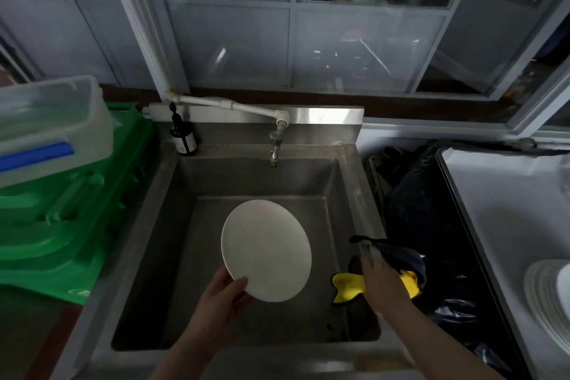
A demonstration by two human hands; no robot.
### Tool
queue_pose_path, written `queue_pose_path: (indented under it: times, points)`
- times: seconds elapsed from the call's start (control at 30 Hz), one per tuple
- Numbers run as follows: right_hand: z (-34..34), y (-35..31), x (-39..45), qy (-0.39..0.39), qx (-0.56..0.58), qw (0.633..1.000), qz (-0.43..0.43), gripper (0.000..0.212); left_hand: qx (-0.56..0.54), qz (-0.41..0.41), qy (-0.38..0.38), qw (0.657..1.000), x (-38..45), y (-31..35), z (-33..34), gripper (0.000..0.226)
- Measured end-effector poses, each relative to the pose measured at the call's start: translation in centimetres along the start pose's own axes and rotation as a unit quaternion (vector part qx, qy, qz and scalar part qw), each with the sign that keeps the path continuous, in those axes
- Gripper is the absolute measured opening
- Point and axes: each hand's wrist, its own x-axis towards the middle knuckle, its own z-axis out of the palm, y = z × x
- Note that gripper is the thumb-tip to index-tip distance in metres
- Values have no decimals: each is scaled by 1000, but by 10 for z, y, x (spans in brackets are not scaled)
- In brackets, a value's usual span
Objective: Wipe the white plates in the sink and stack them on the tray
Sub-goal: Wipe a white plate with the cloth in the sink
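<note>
I hold the round white ceramic plate point(266, 250) over the stainless steel sink point(348, 163), my left hand point(220, 302) pinching its near rim, thumb on top. My right hand point(381, 279) rests on the yellow-and-black microfibre cloth point(348, 287) at the sink's right edge; finger closure cannot be determined. Step: wiping. Next, I judge, bring the cloth to the plate.

A commercial kitchen's washing-up corner: a deep stainless steel sink point(246, 256) under a wall tap point(275, 145), stacked green crates point(71, 225), and steel kitchen equipment behind glass partitions point(293, 25).
</note>
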Motion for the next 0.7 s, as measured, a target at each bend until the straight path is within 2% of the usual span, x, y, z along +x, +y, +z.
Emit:
queue_pose_path:
  times: [0.03, 0.1, 0.17, 0.27, 0.4, 0.53, 0.63, 0.7]
  points:
    - [-2, 1, 1, 14, 31, 999, 19, 80, 4, 2, 1, 1000, -1, 2, -1, 35]
    - [-13, 1, -1, -10, 55, 998, 38, 61, 15, 9, 0, 1000, -2, 6, -3, 35]
    - [-22, 2, 1, -23, 127, 990, 52, 47, 31, 24, -3, 999, -4, 9, -3, 37]
    - [-39, 2, 4, 6, 203, 977, 66, 39, 44, 44, -9, 998, -9, 18, 0, 38]
    - [-65, 4, 1, 47, 341, 936, 71, 25, 48, 62, -22, 997, -14, 29, 6, 36]
    - [-97, -1, -3, 74, 424, 900, 66, 37, 55, 92, -35, 994, -19, 41, 13, 34]
    - [-118, -6, -5, 81, 447, 889, 48, 53, 63, 107, -55, 991, -25, 48, 18, 30]
    - [-131, -12, -9, 85, 463, 881, 37, 54, 67, 117, -60, 989, -27, 53, 19, 30]
